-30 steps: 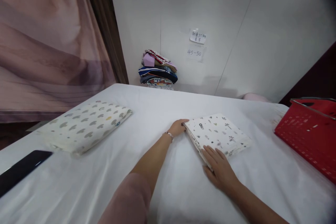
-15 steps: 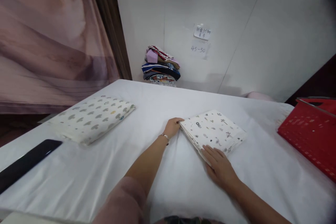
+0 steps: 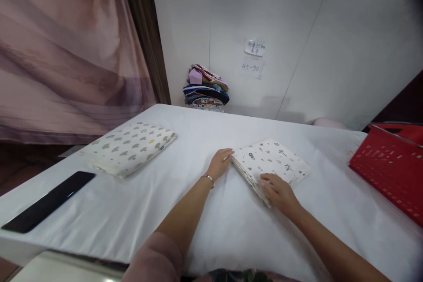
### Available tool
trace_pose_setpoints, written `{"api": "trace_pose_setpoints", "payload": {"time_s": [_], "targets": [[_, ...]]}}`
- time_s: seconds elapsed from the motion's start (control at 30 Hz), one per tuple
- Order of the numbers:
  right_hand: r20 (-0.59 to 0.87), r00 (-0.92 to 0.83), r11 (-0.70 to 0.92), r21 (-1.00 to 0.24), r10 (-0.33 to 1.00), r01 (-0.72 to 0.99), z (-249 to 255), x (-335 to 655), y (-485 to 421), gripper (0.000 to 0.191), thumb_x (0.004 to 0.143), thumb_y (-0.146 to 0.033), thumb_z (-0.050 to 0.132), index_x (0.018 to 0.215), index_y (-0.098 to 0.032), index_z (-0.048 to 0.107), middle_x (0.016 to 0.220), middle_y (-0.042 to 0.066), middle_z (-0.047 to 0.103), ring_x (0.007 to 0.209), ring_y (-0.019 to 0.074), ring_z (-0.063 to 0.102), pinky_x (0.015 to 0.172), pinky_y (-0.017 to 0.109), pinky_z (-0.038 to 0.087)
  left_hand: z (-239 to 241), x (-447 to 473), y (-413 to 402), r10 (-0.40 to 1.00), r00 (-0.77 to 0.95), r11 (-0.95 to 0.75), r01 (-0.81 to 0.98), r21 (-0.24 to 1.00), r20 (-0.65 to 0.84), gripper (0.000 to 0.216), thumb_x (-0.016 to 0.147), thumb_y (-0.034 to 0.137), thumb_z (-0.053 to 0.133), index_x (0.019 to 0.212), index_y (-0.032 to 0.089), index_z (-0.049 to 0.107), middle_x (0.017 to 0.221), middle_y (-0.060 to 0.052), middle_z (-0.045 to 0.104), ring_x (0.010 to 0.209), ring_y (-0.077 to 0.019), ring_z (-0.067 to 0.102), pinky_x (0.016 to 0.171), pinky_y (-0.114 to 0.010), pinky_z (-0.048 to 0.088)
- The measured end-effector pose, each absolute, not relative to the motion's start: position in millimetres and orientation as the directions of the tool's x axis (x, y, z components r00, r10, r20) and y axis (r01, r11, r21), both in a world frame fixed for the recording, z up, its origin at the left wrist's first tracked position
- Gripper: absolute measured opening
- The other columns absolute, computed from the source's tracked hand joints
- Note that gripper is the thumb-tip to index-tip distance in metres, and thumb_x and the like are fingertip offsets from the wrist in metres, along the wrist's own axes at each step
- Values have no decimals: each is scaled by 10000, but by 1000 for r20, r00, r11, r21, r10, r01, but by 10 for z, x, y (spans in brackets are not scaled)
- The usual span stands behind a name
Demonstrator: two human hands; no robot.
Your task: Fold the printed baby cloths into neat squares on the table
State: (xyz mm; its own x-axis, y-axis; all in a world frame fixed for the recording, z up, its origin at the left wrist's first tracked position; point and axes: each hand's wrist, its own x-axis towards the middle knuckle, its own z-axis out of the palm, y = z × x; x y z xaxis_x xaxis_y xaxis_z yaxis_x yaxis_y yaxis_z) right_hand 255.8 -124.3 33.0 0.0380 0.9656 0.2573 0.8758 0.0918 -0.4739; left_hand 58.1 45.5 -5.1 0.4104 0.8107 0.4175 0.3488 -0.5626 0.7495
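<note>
A folded white cloth (image 3: 272, 156) printed with small grey palms and dots lies on the white-covered table (image 3: 205, 216). My left hand (image 3: 220, 164), a bracelet at its wrist, has its fingertips closed on the cloth's left corner. Over the near edge of the same cloth is my right hand (image 3: 279, 192), its fingers loosely bent and apart, slightly blurred, with nothing seen in them. Stacked layers show along the cloth's near left edge. Farther left lies another folded white cloth (image 3: 132, 147) with grey cloud-like shapes, out of reach of both hands.
A long black flat object (image 3: 49, 200) lies near the table's left edge. On the right stands a red basket (image 3: 391, 163) with a metal handle. Behind the table is a stack of folded fabrics (image 3: 206, 88) against the wall. A pink curtain (image 3: 66, 53) hangs at left.
My right hand has lifted from lying flat on the cloth, and its fingers have bent. My left hand stays at the corner. The whole view has shifted slightly.
</note>
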Motion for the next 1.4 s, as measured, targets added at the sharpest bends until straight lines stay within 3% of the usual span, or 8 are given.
{"api": "trace_pose_setpoints", "payload": {"time_s": [0.17, 0.3, 0.5, 0.7, 0.9, 1.07, 1.4], "targets": [[177, 68, -4, -341, 982, 940, 465, 2366, -995, 217, 845, -353, 416, 780, -214, 569, 768, 13, 614, 726, 163, 548, 601, 261, 378, -1, 635, 382, 658, 558, -743, 376, 553, 506, 231, 823, 191, 501, 988, 244, 654, 1097, -22, 618, 1046, -175, 488, 936, -373, 390], [125, 37, -3, -266, 991, 964, 428, 2282, -944, 211, 855, -313, 412, 731, -194, 534, 767, 18, 598, 678, 136, 528, 571, 234, 323, -18, 627, 399, 626, 588, -776, 409, 480, 512, 234, 827, 173, 498, 990, 251, 648, 1068, -25, 623, 1019, -175, 489, 906, -365, 388], [135, 18, 20, -273, 991, 962, 370, 2299, -983, 201, 884, -281, 370, 806, -199, 536, 809, 13, 594, 730, 139, 541, 613, 236, 335, -47, 642, 417, 558, 618, -830, 411, 377, 554, 271, 842, 161, 468, 1024, 271, 636, 1098, -35, 600, 1063, -189, 456, 891, -367, 376], [105, 34, -9, -231, 994, 973, 363, 2244, -1028, 179, 888, -316, 390, 848, -202, 522, 855, 15, 578, 780, 149, 542, 620, 245, 340, -66, 671, 449, 574, 620, -819, 443, 364, 536, 250, 837, 159, 473, 960, 270, 661, 1042, -27, 622, 1009, -194, 481, 854, -372, 383], [134, 18, -7, -85, 991, 996, 261, 2234, -1048, 134, 868, -307, 427, 905, -206, 507, 908, 36, 560, 822, 172, 534, 567, 245, 311, -21, 653, 394, 564, 649, -825, 419, 379, 510, 282, 840, 155, 452, 1028, 260, 635, 1105, -37, 603, 1079, -192, 452, 912, -371, 355], [145, 18, -7, -71, 989, 997, 243, 2266, -1020, 153, 892, -268, 379, 903, -204, 517, 892, 36, 565, 785, 164, 540, 563, 250, 315, 31, 643, 328, 524, 714, -841, 345, 418, 466, 353, 830, 129, 444, 1110, 288, 589, 1157, -15, 584, 1147, -179, 421, 975, -376, 311], [189, -24, 19, 24, 982, 1000, 254, 2175, -1110, 108, 853, -252, 426, 888, -206, 518, 872, 51, 542, 778, 183, 509, 560, 262, 325, 44, 706, 326, 565, 692, -815, 386, 431, 450, 310, 858, 152, 421, 1024, 295, 641, 1060, -17, 625, 1078, -170, 470, 941, -360, 328]]}}
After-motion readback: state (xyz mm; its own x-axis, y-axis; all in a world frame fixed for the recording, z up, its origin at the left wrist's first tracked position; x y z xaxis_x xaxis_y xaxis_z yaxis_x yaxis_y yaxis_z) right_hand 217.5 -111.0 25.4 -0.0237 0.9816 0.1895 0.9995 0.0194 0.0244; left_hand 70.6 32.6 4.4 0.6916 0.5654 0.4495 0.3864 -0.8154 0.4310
